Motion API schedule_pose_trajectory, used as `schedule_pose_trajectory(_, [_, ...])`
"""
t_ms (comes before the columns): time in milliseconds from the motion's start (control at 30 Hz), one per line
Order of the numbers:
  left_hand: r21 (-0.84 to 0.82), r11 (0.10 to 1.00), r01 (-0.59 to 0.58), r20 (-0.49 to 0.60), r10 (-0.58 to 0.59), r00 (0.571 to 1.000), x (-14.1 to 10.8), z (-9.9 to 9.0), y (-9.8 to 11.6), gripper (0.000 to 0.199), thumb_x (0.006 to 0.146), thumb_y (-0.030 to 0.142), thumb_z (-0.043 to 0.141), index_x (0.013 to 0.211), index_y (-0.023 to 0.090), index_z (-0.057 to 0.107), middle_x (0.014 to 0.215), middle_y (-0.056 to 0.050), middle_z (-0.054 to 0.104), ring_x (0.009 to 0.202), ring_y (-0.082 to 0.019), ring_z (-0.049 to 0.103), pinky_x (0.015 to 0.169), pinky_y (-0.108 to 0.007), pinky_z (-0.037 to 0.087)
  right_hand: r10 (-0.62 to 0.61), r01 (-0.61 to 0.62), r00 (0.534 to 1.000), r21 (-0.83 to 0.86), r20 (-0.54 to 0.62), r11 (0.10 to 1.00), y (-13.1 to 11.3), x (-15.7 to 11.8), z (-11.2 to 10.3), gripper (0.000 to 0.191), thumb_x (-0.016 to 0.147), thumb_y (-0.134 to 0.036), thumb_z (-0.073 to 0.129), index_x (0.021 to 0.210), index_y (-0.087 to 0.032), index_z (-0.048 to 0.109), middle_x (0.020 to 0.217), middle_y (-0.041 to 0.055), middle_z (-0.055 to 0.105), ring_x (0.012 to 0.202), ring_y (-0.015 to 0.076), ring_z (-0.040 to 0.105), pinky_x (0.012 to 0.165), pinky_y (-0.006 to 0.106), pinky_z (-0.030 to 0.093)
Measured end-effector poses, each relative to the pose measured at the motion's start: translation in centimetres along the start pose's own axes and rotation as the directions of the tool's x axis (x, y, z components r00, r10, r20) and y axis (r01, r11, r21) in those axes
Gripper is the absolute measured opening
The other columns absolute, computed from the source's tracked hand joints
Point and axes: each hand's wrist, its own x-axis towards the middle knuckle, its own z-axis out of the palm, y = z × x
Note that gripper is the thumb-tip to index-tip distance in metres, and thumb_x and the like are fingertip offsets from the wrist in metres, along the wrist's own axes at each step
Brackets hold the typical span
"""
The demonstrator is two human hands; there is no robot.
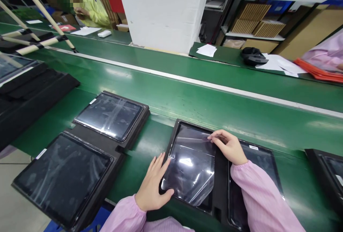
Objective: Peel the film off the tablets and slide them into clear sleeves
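Observation:
A glossy dark panel (184,153) lies in a black foam tray (221,185), with a clear film (193,175) partly over it, its lower right part creased. At the panel's upper right corner, my right hand (227,146) pinches the film's edge between thumb and fingers. My left hand (155,185) is spread at the panel's left edge, fingertips touching it and holding nothing. Under my right forearm lies a second dark panel (259,160) with a small white label, in the same tray.
Another black tray with two film-covered panels (109,116) (64,178) stands to the left. More trays sit at the far left and right edge. Across the green surface (171,96) runs a pale strip. A person in yellow (93,7) and a pink sleeve (327,51) are beyond.

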Motion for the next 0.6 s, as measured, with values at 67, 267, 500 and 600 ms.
schedule_pose_trajectory(67, [0.016,1.000,-0.003,0.022,0.003,1.000,0.0,-0.1,0.0,0.086,0.079,0.023,0.062,0.155,0.027,0.022,0.165,-0.015,0.018,0.149,-0.040,0.021,0.115,-0.070,0.024,-0.028,0.026,1.000,-0.104,-0.013,0.994,0.2,-0.2,0.5,0.016,0.086,-0.036,0.061,0.088,-0.021,0.066,0.084,0.0089,0.076,0.078,0.0243,0.073,0.075,0.040,0.060])
schedule_pose_trajectory(267, [0.052,0.999,-0.013,0.028,0.012,1.000,0.1,-0.1,0.0,0.083,0.081,0.023,0.062,0.155,0.029,0.025,0.165,-0.015,0.018,0.149,-0.041,0.023,0.114,-0.070,0.026,-0.130,0.093,0.990,-0.408,-0.064,0.908,0.8,-0.1,1.0,0.037,0.086,-0.035,0.062,0.120,-0.020,0.065,0.121,0.0159,0.068,0.117,0.0362,0.059,0.102,0.060,0.044])
schedule_pose_trajectory(500, [0.167,0.986,-0.008,0.056,-0.002,0.998,0.6,-0.9,0.1,0.078,0.086,0.031,0.062,0.155,0.029,0.026,0.161,-0.018,0.028,0.147,-0.040,0.028,0.111,-0.067,0.034,-0.181,0.283,0.959,-0.716,0.218,0.638,-2.5,-3.3,3.2,0.046,0.089,-0.013,0.057,0.133,-0.024,0.058,0.139,0.0162,0.058,0.134,0.0366,0.049,0.109,0.064,0.037])
schedule_pose_trajectory(600, [0.228,0.971,-0.068,0.097,0.047,0.994,1.0,-2.1,-0.1,0.070,0.091,0.039,0.059,0.154,0.032,0.029,0.160,-0.016,0.031,0.147,-0.040,0.029,0.109,-0.066,0.037,-0.113,0.385,0.892,-0.605,0.438,0.697,-4.2,-6.9,4.2,0.049,0.085,-0.009,0.062,0.133,-0.020,0.059,0.145,0.0158,0.054,0.134,0.0321,0.052,0.110,0.054,0.045])
